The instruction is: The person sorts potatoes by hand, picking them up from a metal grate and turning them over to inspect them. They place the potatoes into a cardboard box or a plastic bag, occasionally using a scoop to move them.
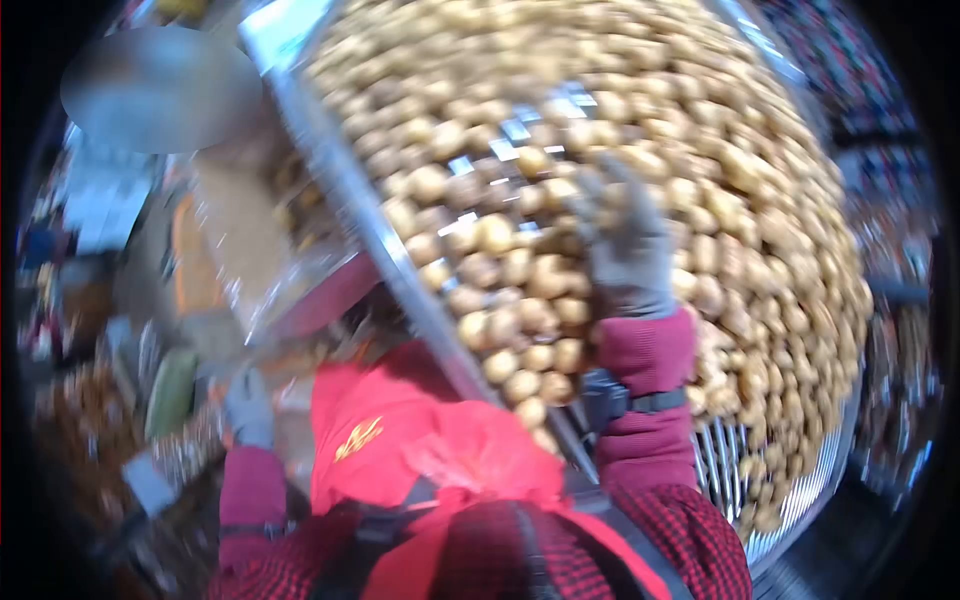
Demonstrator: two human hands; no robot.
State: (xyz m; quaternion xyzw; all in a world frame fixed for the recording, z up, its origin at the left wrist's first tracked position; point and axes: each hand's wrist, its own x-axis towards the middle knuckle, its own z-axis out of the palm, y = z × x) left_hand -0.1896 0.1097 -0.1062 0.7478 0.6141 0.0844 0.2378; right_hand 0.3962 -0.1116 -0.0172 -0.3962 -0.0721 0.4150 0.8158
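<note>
Heaped potatoes (740,230) fill a large metal bin with slatted walls (400,270) in front of me and to the right. My right hand (635,250), in a grey glove, reaches over the heap with its fingers down among the potatoes. Motion smears those fingers, and I cannot tell if they grip a potato. Low at my left side is my left hand (248,405), also gloved, its fingers stretched out and nothing seen in them. Beside it lies a long green object (172,393). Shiny slats of the bin show through gaps between potatoes.
A person (110,190) stands at the far left, by a cardboard box lined with clear plastic (245,215). My red apron (420,430) hangs close against the bin's near edge. Blurred packaged goods (890,220) line the right side.
</note>
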